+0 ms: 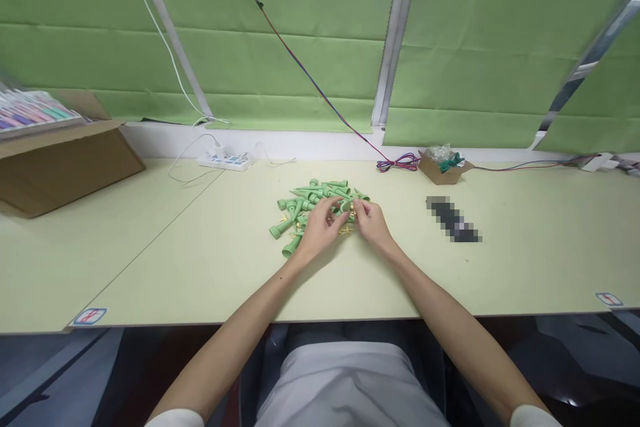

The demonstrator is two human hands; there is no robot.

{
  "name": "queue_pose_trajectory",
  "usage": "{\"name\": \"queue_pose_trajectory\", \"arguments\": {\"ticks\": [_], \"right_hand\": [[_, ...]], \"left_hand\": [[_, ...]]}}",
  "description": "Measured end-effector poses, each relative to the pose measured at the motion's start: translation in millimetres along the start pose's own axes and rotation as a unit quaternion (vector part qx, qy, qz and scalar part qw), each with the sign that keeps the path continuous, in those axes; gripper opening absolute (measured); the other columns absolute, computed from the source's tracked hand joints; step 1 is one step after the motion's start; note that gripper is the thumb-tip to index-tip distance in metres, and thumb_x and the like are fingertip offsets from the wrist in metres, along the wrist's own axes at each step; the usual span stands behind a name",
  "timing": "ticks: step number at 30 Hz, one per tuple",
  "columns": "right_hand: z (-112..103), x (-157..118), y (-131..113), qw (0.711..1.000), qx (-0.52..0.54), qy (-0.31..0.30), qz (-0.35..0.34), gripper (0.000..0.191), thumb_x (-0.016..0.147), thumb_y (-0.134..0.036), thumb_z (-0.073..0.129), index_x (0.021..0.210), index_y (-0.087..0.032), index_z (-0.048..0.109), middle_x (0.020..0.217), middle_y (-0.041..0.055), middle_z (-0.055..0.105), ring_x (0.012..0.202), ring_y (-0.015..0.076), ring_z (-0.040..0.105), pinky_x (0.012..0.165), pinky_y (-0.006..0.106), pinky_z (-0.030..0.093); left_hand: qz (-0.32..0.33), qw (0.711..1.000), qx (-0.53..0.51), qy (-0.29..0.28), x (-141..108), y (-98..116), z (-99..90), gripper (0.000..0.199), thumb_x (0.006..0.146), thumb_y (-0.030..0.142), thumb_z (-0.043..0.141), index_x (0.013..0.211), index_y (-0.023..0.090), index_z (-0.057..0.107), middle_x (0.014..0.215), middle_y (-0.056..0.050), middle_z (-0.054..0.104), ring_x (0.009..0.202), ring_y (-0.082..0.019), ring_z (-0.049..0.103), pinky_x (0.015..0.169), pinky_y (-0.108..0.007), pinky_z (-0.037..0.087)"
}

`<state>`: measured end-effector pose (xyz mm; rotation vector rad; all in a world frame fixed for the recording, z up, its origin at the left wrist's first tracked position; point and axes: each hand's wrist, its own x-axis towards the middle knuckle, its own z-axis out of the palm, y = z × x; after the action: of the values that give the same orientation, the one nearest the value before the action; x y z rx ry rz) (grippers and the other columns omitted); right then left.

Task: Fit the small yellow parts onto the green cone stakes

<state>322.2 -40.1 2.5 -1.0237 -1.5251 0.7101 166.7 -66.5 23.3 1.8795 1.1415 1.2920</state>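
Note:
A pile of green plastic spikes (pixel 295 203), each tapering from a wide round end to a point, lies on the table at the middle of the view. My left hand (pixel 323 223) rests at the front of this pile, thumb and fingers closed round one green spike (pixel 346 205) whose round end faces up. Close by on the right, my right hand (pixel 371 221) pinches at the same spot; what lies between its fingertips is too small to make out. Small yellow pieces (pixel 346 230) show among the spikes and below my fingers.
On the left stands a cardboard box (pixel 70 167) with a tray of coloured pens (pixel 37 113) on top. A power strip (pixel 227 160), bundled wires (pixel 397 163) and a small carton (pixel 443 170) line the back. A blurred dark object (pixel 453 219) lies at right.

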Motion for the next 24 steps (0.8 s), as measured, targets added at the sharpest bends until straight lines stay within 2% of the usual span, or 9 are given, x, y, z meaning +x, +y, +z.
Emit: {"name": "queue_pose_trajectory", "arguments": {"ticks": [2, 5, 7, 9, 11, 14, 19, 24], "right_hand": [[-3.7, -1.2, -4.6, 0.999, -0.032, 0.018, -0.02, 0.055, 0.095, -0.066, 0.039, 0.061, -0.024, 0.036, 0.054, -0.0025, 0.036, 0.054, 0.0149, 0.033, 0.055, 0.03, 0.027], [-8.2, -3.8, -9.9, 0.997, -0.061, 0.012, -0.046, 0.051, 0.098, -0.061, 0.038, 0.064, -0.023, 0.038, 0.055, -0.0028, 0.037, 0.055, 0.015, 0.035, 0.057, 0.03, 0.028], [-8.8, -6.0, -12.3, 0.995, -0.076, -0.011, -0.064, 0.049, 0.099, -0.058, 0.04, 0.064, -0.023, 0.038, 0.056, -0.0028, 0.038, 0.055, 0.0148, 0.035, 0.057, 0.03, 0.028], [-7.1, -8.3, -13.7, 0.993, -0.083, -0.029, -0.078, 0.048, 0.099, -0.056, 0.04, 0.065, -0.023, 0.037, 0.056, -0.0029, 0.039, 0.054, 0.0145, 0.035, 0.057, 0.03, 0.027], [-3.9, -10.3, -14.0, 0.993, -0.078, -0.031, -0.08, 0.048, 0.099, -0.057, 0.039, 0.064, -0.023, 0.037, 0.056, -0.0028, 0.039, 0.055, 0.0144, 0.035, 0.058, 0.03, 0.028], [1.6, -11.6, -11.4, 0.996, -0.063, -0.019, -0.065, 0.05, 0.098, -0.06, 0.038, 0.064, -0.023, 0.036, 0.057, -0.0023, 0.04, 0.056, 0.015, 0.036, 0.058, 0.03, 0.029], [7.4, -10.4, -3.7, 0.999, -0.029, -0.012, -0.015, 0.053, 0.096, -0.065, 0.037, 0.063, -0.023, 0.038, 0.055, -0.0018, 0.039, 0.056, 0.0158, 0.037, 0.054, 0.029, 0.03], [9.5, -9.7, -0.4, 1.0, -0.014, -0.01, 0.007, 0.056, 0.093, -0.072, 0.037, 0.062, -0.024, 0.036, 0.051, -0.002, 0.037, 0.053, 0.0157, 0.035, 0.049, 0.028, 0.029]], "left_hand": [[-0.085, 0.992, -0.097, -0.016, 1.0, 2.7, 0.3, 0.041, 0.089, 0.047, 0.065, 0.118, 0.018, 0.06, 0.1, -0.007, 0.063, 0.057, -0.009, 0.053, 0.052, -0.024, 0.042], [-0.186, 0.944, -0.263, -0.068, 2.6, 5.7, -1.7, 0.044, 0.086, 0.057, 0.065, 0.104, 0.016, 0.058, 0.085, -0.005, 0.062, 0.053, -0.01, 0.053, 0.046, -0.023, 0.04], [-0.206, 0.914, -0.333, -0.111, 3.4, 6.1, -3.5, 0.043, 0.084, 0.056, 0.069, 0.093, 0.016, 0.058, 0.076, -0.003, 0.06, 0.051, -0.008, 0.05, 0.044, -0.022, 0.037], [-0.205, 0.899, -0.362, -0.133, 3.7, 5.1, -4.7, 0.04, 0.081, 0.052, 0.075, 0.086, 0.016, 0.057, 0.064, 0.001, 0.055, 0.047, -0.007, 0.044, 0.043, -0.02, 0.033], [-0.205, 0.898, -0.368, -0.127, 3.7, 3.4, -4.7, 0.039, 0.077, 0.048, 0.08, 0.083, 0.016, 0.057, 0.055, 0.005, 0.048, 0.045, -0.006, 0.04, 0.043, -0.02, 0.03], [-0.197, 0.907, -0.357, -0.1, 2.6, 1.8, -2.5, 0.043, 0.071, 0.046, 0.084, 0.086, 0.017, 0.055, 0.053, 0.007, 0.046, 0.045, -0.006, 0.041, 0.045, -0.021, 0.031], [-0.135, 0.947, -0.284, -0.063, -0.4, 3.7, 1.2, 0.054, 0.072, 0.048, 0.082, 0.107, 0.015, 0.057, 0.06, 0.007, 0.049, 0.045, -0.006, 0.044, 0.048, -0.022, 0.033], [-0.113, 0.964, -0.232, -0.056, -1.5, 6.0, 0.9, 0.062, 0.077, 0.048, 0.078, 0.123, 0.014, 0.056, 0.062, 0.006, 0.052, 0.047, -0.008, 0.046, 0.051, -0.025, 0.038]]}}
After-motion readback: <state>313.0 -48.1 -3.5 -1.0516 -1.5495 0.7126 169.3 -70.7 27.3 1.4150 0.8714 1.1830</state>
